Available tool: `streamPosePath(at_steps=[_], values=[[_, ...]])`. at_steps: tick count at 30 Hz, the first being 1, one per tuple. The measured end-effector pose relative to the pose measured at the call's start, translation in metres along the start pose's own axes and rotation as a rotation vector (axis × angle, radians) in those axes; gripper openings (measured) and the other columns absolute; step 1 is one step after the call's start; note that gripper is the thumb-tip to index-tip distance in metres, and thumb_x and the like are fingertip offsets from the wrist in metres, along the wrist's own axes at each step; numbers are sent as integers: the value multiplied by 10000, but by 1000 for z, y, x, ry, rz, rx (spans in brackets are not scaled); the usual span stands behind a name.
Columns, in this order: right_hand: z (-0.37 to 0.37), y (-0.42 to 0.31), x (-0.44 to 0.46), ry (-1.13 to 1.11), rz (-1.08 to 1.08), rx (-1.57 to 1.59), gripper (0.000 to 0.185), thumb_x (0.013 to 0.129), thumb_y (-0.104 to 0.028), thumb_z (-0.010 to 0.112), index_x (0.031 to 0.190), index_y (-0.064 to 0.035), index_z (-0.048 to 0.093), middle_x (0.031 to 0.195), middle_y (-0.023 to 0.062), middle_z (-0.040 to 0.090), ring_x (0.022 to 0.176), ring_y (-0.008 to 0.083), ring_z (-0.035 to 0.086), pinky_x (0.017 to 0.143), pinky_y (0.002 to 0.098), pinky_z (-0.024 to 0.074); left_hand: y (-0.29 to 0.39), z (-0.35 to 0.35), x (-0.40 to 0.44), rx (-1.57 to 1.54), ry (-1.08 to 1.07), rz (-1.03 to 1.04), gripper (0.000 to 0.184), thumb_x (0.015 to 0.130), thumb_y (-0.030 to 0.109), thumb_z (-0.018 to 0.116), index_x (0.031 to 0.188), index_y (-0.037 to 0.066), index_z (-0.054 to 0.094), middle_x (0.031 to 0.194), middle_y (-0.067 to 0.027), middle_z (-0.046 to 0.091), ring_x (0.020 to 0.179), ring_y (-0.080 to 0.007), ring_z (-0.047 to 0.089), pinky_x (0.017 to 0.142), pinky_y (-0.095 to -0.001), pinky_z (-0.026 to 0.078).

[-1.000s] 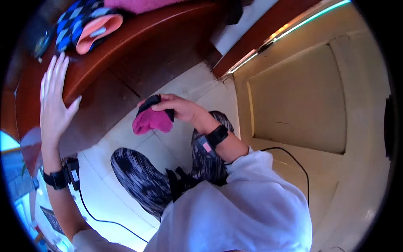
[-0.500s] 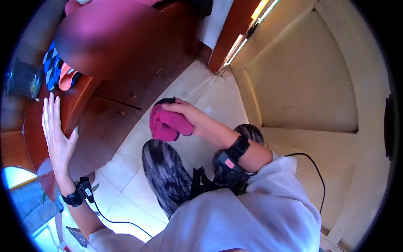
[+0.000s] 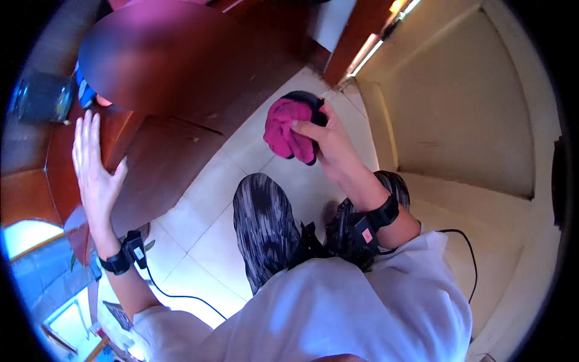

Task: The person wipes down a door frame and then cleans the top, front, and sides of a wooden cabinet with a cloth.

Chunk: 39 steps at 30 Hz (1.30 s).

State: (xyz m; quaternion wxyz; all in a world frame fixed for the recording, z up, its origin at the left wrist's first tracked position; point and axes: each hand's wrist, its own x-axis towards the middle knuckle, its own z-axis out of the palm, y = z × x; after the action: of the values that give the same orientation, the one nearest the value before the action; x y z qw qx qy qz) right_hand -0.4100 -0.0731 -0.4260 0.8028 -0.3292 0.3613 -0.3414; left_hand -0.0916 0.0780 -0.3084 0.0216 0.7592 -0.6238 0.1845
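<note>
Pink-and-black cloth [image 3: 287, 129] is held bunched to the right of the bench [image 3: 166, 157], clear of its edge, by the right hand [image 3: 333, 143], the grip closed on the fabric and the thumb laid over the pink side. The left hand [image 3: 98, 175] is spread flat at the bench's edge, fingers straight and thumb wide; whether the wood is touched cannot be told. On the bench, just beyond those fingers, a blue item [image 3: 85, 92] is partly hidden by a blur.

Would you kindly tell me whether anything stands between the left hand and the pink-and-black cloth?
Nothing visible does: between the left hand and the pink-and-black cloth in the right hand, only the wooden table and tiled floor show behind the gap, though relative heights are hard to judge.
</note>
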Motion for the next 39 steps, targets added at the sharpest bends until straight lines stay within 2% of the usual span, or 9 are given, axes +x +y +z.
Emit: streamPosePath(at_steps=[5, 10, 15, 22, 27, 30, 31, 32, 39], values=[[46, -14, 11, -45, -151, -91, 456, 740, 0, 672, 1139, -17, 454, 1043, 82, 575, 974, 174, 558, 867, 305, 444, -5, -4, 2, -42, -38, -20, 835, 607, 73, 679, 1369, 116, 342, 1438, -95, 293, 1354, -265, 222, 1088, -433, 199], [73, -34, 16, -183, 14, 268, 421, 796, -67, 635, 1177, -31, 460, 1064, 78, 577, 1000, 174, 560, 895, 301, 430, -4, -4, 3, -72, -40, -27, 809, 602, 104, 687, 1348, 108, 372, 1402, -108, 350, 1327, -293, 273, 1085, -451, 208], [72, -34, 26, -300, 80, 370, 310, 910, -240, 511, 1143, -37, 536, 1107, 68, 593, 989, 168, 571, 888, 306, 441, -5, -4, 3, -47, -57, -40, 780, 607, 91, 655, 1337, 86, 381, 1397, -118, 358, 1321, -307, 281, 1086, -441, 215], [30, -49, 44, -168, 16, 247, 285, 907, -241, 525, 1096, -32, 565, 1074, 85, 605, 953, 184, 587, 845, 311, 463, -1, 0, 5, -67, -53, -65, 796, 592, 63, 655, 1339, 98, 381, 1385, -102, 375, 1325, -279, 278, 1087, -439, 213], [-29, -49, 79, -289, -60, 350, 342, 924, -247, 496, 1212, -63, 491, 1129, 68, 586, 1037, 187, 554, 916, 313, 427, 2, -3, 7, -29, -88, -61, 785, 611, 45, 610, 1354, 93, 363, 1404, -122, 344, 1326, -282, 274, 1087, -409, 225], [-75, -7, 98, 60, -91, 370, 362, 934, -300, 470, 1211, -70, 504, 1162, 68, 577, 1060, 202, 549, 936, 321, 418, 6, -2, 8, -27, -56, -66, 800, 593, 6, 619, 1347, 82, 365, 1386, -110, 374, 1322, -288, 285, 1091, -421, 213], [-84, 0, 97, -23, -1, 431, 432, 951, -340, 390, 1239, -33, 487, 1235, 110, 537, 1144, 245, 508, 1007, 383, 376, 4, 1, 6, -17, -60, -72, 789, 607, 3, 616, 1349, 88, 363, 1391, -110, 366, 1322, -291, 284, 1092, -421, 216], [-91, 10, 98, -5, 8, 432, 432, 951, -340, 390, 1239, -33, 487, 1235, 110, 537, 1144, 245, 508, 1007, 383, 376, 0, 2, 5, -8, -87, -57, 802, 645, 34, 623, 1381, 131, 320, 1429, -127, 296, 1313, -317, 288, 1087, -425, 230], [-81, 14, 99, -207, 59, 766, 457, 931, -384, 375, 1236, -66, 495, 1294, 103, 486, 1187, 252, 469, 1025, 419, 353, -6, 12, 2, 61, -83, -18, 804, 651, 55, 622, 1388, 133, 309, 1428, -125, 303, 1322, -308, 278, 1081, -435, 245]])
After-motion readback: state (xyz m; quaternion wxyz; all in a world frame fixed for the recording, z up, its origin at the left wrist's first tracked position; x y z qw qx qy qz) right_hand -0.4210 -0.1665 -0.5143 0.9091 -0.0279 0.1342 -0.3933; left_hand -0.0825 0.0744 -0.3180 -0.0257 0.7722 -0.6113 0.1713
